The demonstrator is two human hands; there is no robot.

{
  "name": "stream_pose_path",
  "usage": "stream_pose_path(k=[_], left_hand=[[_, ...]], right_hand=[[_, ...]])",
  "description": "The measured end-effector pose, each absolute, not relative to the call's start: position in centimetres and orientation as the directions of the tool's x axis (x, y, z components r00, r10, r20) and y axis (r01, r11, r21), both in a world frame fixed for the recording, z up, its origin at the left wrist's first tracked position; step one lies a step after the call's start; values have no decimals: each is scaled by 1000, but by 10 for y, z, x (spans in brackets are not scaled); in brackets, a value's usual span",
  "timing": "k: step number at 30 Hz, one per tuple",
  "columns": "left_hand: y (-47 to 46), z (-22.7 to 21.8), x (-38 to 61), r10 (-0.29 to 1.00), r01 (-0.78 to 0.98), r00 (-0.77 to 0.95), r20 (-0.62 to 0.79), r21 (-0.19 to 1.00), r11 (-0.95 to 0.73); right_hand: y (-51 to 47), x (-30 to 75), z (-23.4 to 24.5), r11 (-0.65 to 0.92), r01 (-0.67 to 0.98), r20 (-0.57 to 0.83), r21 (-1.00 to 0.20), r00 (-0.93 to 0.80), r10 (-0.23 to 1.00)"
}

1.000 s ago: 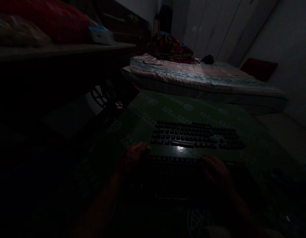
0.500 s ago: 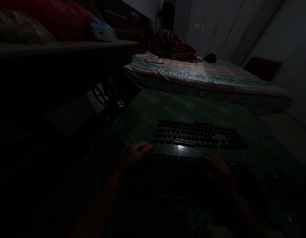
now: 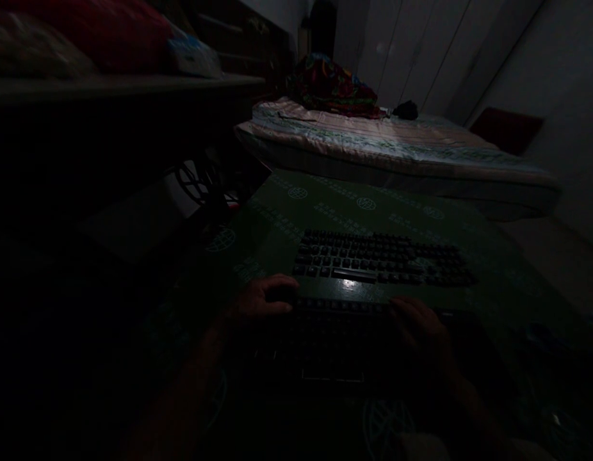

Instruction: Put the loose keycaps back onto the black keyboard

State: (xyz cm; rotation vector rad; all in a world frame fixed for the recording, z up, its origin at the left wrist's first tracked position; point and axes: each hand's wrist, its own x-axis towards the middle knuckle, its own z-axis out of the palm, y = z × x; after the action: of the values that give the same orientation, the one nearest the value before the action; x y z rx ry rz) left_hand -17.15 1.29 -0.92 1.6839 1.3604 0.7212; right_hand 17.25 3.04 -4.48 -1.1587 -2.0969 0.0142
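A dark computer keyboard lies on a green table, its front in deep shadow. White-outlined gaps show along its near row. My left hand is over its far left corner, thumb and fingers apart with a dark gap between them and nothing visible in it. Across the right part of the keyboard lies my right hand, its fingers bent over the far edge by the top row; the thumb is hidden in the dark. Beyond both hands, loose black keycaps are laid out in keyboard order, with a long spacebar cap in front.
The green printed table reaches to a bed with a patterned blanket. On the left stands a raised shelf holding a red bundle. Dim objects lie at the table's right.
My left hand's thumb and fingers have parted from a closed pinch, and the hand has shifted slightly left. My right hand has stayed at nearly the same place on the keyboard.
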Motion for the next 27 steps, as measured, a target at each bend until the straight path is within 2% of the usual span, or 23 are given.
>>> stream_pose_path(k=[5, 22, 27], left_hand=[[13, -13, -178, 943, 517, 329, -47, 845, -138], [9, -5, -171, 940, 550, 332, -79, 826, -125], [9, -4, -170, 946, 560, 317, -73, 819, -124]], right_hand=[[27, 169, -37, 543, 724, 534, -425, -284, 797], [27, 171, -37, 493, 701, 471, -516, -249, 846], [28, 174, -40, 448, 654, 426, -609, -206, 881]])
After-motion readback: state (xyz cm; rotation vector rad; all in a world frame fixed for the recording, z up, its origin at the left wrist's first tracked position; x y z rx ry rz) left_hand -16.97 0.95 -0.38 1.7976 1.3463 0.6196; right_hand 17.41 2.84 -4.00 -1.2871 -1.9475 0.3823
